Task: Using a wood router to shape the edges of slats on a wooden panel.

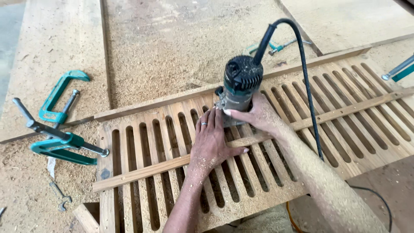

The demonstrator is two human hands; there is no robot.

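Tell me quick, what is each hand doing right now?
Left hand: open, pressed flat on the slotted wooden panel, fingertips by the router's base.
Right hand: closed around the base of the green router.

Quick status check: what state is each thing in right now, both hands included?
Router: upright on the panel, cord attached.
Left hand: flat on the panel, fingertips at the router base.
Right hand: gripping the router base.
Slotted wooden panel: lying flat, dusted with sawdust.
Wooden strip: lying across the slots.
Green clamps: lying loose on the bench.
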